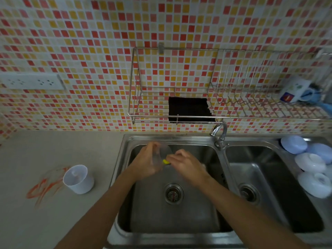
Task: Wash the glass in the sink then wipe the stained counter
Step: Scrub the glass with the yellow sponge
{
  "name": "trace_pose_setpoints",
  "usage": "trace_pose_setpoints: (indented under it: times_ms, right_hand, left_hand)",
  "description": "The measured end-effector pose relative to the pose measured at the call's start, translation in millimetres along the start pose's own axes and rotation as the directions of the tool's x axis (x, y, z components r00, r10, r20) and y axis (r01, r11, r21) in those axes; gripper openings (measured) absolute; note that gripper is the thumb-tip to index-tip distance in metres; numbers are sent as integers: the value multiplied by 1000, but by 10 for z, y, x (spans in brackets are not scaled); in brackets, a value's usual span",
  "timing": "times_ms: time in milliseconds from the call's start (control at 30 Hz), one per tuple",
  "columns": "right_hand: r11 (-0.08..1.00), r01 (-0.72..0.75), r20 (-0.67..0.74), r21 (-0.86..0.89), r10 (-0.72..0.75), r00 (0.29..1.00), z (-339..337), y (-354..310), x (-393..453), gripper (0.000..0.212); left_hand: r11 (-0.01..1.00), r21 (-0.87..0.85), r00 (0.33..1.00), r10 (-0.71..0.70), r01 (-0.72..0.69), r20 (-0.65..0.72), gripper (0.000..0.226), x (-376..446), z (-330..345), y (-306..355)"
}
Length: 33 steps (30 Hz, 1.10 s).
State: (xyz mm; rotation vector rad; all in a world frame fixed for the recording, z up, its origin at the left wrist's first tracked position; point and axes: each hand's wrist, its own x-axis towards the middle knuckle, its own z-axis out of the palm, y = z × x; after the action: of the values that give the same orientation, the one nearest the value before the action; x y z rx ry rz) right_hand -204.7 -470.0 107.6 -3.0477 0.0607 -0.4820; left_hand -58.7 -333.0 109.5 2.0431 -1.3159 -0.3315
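Left sink basin (188, 218) holds the work. Left hand (146, 162) grips the clear glass (162, 152) above it, fingers wrapped; right hand (186, 165) pinches a yellow sponge (166, 161) at the rim. Judgement: rotate the glass steadily, keep it low. Orange stain (45, 187) waits on the surface.

Counter (53, 150): pale grey, set against the tiled wall, with a steel double sink (221, 159) let into its right part. On it, left of the sink, stood one white plastic cup (78, 179), upright, beside orange stain streaks (42, 188). Several white and pale blue lids (309, 164) lay stacked on the sink's right ledge.
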Motion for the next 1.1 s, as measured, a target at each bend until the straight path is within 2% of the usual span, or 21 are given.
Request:
trace_pose_setpoints:
  times_ms: [100,200,300,433,533,600,700,800,867,900,1000,1033,1100]
  right_hand:
    - [1000,-25,-19,-12,24,1000,-3,-23,57,33]
    - [994,-52,30,96,50,998,-24,-78,146,37]
    - [930,-197,31,309,198,980,-69,-86,158,45]
    - [893,-157,-2,423,174,985,-125,-101,211,33]
    - [934,-114,61,338,99,993,-60,-116,241,38]
    - [990,8,90,138,-21,996,-63,-45,268,45]
    - [983,152,76,-105,-144,987,-149,165,351,41]
    - [984,120,26,-129,-118,993,-117,171,350,39]
    - [999,44,-16,-26,-45,999,-8,83,295,44]
    - [996,-4,-13,88,5,1000,43,15,266,47]
    - [889,-159,40,430,157,987,80,-145,196,40]
    - [867,-185,62,463,176,982,63,-129,197,36]
    - [918,-126,136,376,80,988,3,-33,231,35]
  left_hand:
    - [1000,-15,1000,-23,23,-1,86,47,42,-41]
    - [1000,-18,999,-1,0,-32,101,112,14,-105]
    - [998,36,994,58,-55,-94,88,162,-28,-146]
    - [990,113,987,95,-81,-132,83,217,-37,-231]
    - [987,112,989,123,-114,-82,79,242,-76,-240]
    - [987,76,989,144,-142,-23,79,244,-98,-244]
    - [990,34,990,137,-138,30,83,246,-116,-246]
    - [994,-17,994,104,-103,32,84,260,-125,-225]
    - [994,-28,994,105,-104,31,83,260,-135,-215]
    - [993,-23,993,113,-113,34,82,257,-139,-221]
    - [989,-24,987,144,-143,72,77,236,-131,-244]
    - [990,-31,986,141,-138,88,77,225,-120,-248]
    - [991,-31,984,134,-131,120,78,217,-92,-224]
